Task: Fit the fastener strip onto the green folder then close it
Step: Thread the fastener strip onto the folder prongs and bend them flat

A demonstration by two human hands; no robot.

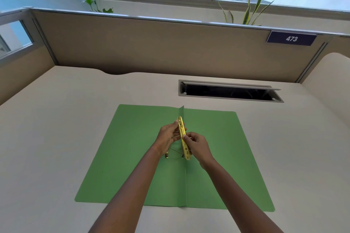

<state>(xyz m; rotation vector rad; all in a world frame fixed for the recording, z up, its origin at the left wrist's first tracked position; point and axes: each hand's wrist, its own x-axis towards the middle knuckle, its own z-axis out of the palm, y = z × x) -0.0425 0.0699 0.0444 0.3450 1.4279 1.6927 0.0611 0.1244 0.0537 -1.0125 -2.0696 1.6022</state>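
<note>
The green folder (pixel 125 153) lies spread open and flat on the desk, its centre fold running away from me with a narrow flap standing up along it. Above the fold I hold a gold metal fastener strip (pixel 182 130) on edge, its holes visible. My left hand (pixel 167 139) pinches the strip's far half from the left. My right hand (pixel 198 145) grips its near half from the right. Thin metal prongs and a second gold piece (pixel 166 155) show under my left hand, partly hidden.
The beige desk (pixel 56 128) is bounded by a tan partition (pixel 151 47) at the back and sides. An open cable slot (pixel 229 92) sits in the desk behind the folder on the right. Plants stand beyond the partition by the window.
</note>
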